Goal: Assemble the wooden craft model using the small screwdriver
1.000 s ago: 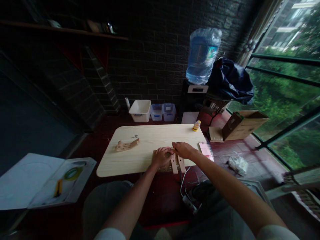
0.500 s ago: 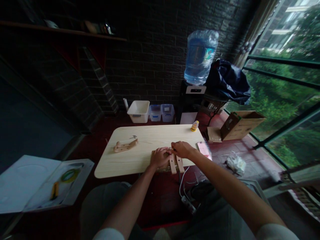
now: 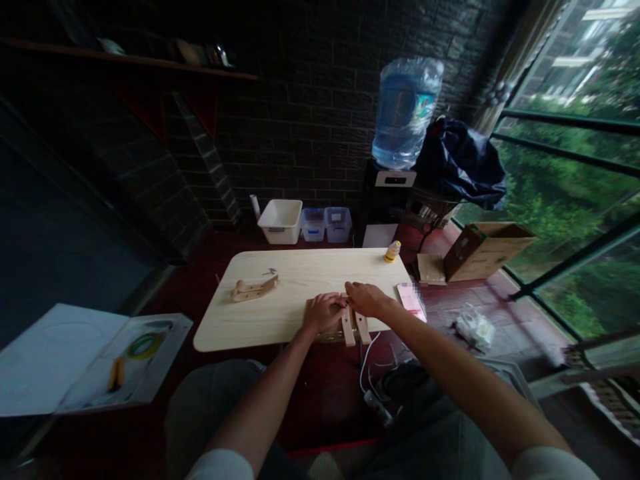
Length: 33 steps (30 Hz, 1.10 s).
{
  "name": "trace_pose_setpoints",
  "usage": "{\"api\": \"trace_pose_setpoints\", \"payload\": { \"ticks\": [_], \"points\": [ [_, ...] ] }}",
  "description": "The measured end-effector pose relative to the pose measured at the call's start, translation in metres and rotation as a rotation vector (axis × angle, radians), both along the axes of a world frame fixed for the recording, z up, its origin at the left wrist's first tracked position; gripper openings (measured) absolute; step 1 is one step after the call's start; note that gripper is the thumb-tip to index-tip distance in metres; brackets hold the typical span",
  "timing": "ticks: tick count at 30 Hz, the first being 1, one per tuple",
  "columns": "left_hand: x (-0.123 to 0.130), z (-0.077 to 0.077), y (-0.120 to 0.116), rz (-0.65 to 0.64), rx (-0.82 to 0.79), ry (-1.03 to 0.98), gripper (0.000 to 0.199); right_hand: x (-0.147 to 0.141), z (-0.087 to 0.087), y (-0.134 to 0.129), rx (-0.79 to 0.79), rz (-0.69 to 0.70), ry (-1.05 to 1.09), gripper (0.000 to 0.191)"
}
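At the front edge of the pale table, my left hand (image 3: 323,312) lies over a brown wooden board with its fingers closed against the wooden piece. Close beside it, my right hand (image 3: 367,299) is curled in a fist-like grip at the top end of the wooden strips; what its fingers pinch is hidden. Two light wooden strips with dark holes, a left strip (image 3: 348,328) and a right strip (image 3: 362,329), stick out past the edge towards me. Further left on the table lies an assembled wooden piece (image 3: 255,290) with a small dark metal tool (image 3: 270,271) behind it.
A yellow-capped bottle (image 3: 393,251) and a pink phone (image 3: 411,300) sit at the table's right (image 3: 300,263). An open white case (image 3: 145,360) with a yellow-handled tool is at lower left. Plastic bins (image 3: 281,223), a water dispenser (image 3: 390,200) and a cardboard box (image 3: 485,250) stand beyond.
My right hand has turned slightly at the wrist over the strips. My left hand stays on the wood. The whole view has shifted a little.
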<state>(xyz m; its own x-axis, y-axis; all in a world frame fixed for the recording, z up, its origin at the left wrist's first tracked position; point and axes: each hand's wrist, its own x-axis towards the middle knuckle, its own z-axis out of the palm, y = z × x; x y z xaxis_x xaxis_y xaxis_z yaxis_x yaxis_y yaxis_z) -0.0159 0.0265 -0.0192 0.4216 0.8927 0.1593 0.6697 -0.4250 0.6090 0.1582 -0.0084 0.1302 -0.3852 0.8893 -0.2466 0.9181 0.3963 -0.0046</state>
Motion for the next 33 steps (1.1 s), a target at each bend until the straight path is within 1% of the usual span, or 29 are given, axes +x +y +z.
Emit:
{"api": "trace_pose_setpoints", "payload": {
  "ticks": [4, 8, 11, 18, 21, 24, 27, 29, 33],
  "points": [
    [0.000, 0.000, 0.000, -0.001, 0.009, -0.004, 0.018, 0.000, 0.001, 0.001, 0.007, 0.012, -0.001, 0.031],
    [0.000, 0.000, 0.000, 0.005, -0.005, -0.003, 0.017, -0.001, -0.003, 0.002, -0.014, 0.009, 0.003, 0.029],
    [0.000, -0.001, 0.001, -0.002, -0.012, -0.002, 0.017, -0.002, -0.006, 0.004, -0.020, -0.008, -0.006, 0.032],
    [-0.001, 0.000, 0.001, 0.010, -0.015, 0.000, 0.018, -0.001, 0.004, 0.003, -0.030, 0.012, 0.006, 0.037],
    [-0.001, -0.001, 0.001, 0.012, -0.006, -0.001, 0.017, -0.002, 0.003, 0.003, -0.010, 0.028, 0.000, 0.033],
    [-0.001, -0.005, 0.003, 0.004, -0.009, -0.003, 0.018, -0.002, -0.004, 0.003, -0.009, 0.034, 0.005, 0.029],
    [-0.002, -0.008, 0.006, -0.002, -0.016, -0.008, 0.028, -0.001, -0.008, 0.003, -0.018, 0.021, 0.004, 0.028],
    [-0.003, -0.010, 0.007, -0.009, -0.015, -0.006, 0.034, -0.001, -0.007, 0.003, -0.024, 0.018, 0.003, 0.029],
    [-0.003, -0.009, 0.006, -0.019, -0.005, 0.007, 0.026, -0.003, -0.001, 0.001, -0.036, -0.023, -0.019, 0.031]
  ]
}}
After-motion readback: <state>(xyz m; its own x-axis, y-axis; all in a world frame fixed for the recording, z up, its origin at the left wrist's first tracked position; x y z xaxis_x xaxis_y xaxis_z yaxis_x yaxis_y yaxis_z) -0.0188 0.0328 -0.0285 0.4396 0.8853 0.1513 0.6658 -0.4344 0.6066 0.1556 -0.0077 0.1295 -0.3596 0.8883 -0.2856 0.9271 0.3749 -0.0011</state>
